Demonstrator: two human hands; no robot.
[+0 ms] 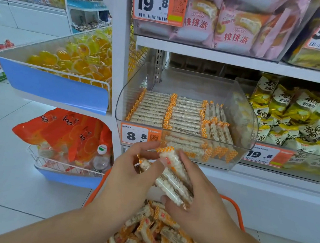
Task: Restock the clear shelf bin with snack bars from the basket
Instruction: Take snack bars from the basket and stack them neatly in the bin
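A clear shelf bin sits on the middle shelf, with rows of orange-and-white snack bars lying in it. Below it, an orange basket holds a heap of loose snack bars. In front of the bin and above the basket, both hands hold a stack of several bars. My left hand grips the near-left end of the stack. My right hand cups the stack from below and the right, fingers curled round it.
A price tag reading 8.8 is on the bin's front. Yellow snack bags fill the neighbouring bin on the right, pink packs the shelf above. At the left, wire racks hold yellow jellies and orange bags.
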